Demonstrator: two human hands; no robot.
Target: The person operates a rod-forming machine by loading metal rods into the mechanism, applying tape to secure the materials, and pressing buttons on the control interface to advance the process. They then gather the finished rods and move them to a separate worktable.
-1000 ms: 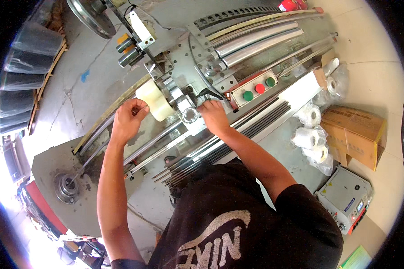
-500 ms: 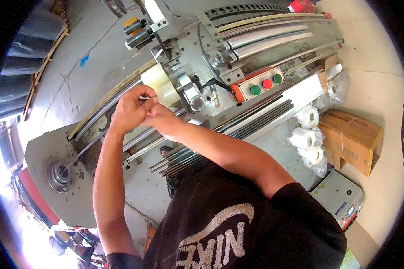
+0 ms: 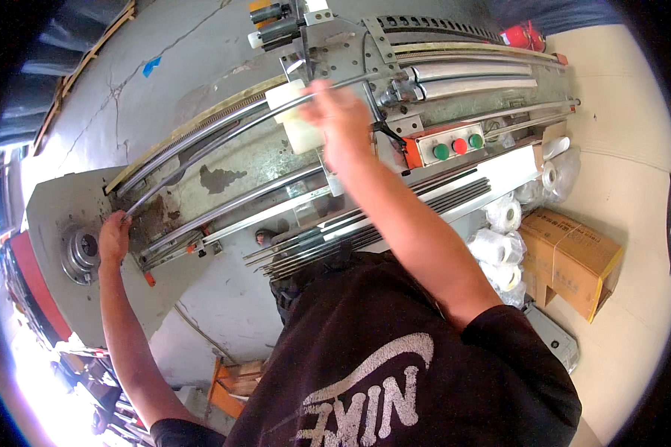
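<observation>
A long thin metal rod (image 3: 199, 155) runs slantwise above the bed of a machine. My left hand (image 3: 114, 237) is closed around its left end, beside the round chuck (image 3: 82, 247) on the grey end housing. Farther right, my right hand (image 3: 339, 123) is smeared by motion; the rod passes between its thumb and fingers, which appear closed on it. Just behind and below those fingers is a cream-white block (image 3: 303, 135) on the machine's carriage (image 3: 343, 58). The rod's right end reaches over the carriage.
A control box (image 3: 450, 143) with green and red buttons sits right of the carriage. Several dark rods (image 3: 425, 203) lie along the machine's near side. Wrapped white rolls (image 3: 499, 249) and a cardboard box (image 3: 570, 257) stand at right. A red fire extinguisher (image 3: 524, 37) is at the back.
My hands, together near the white block before, are now far apart. The left moved to the chuck, the right moved up and right. The rod's left end has come out of the chuck.
</observation>
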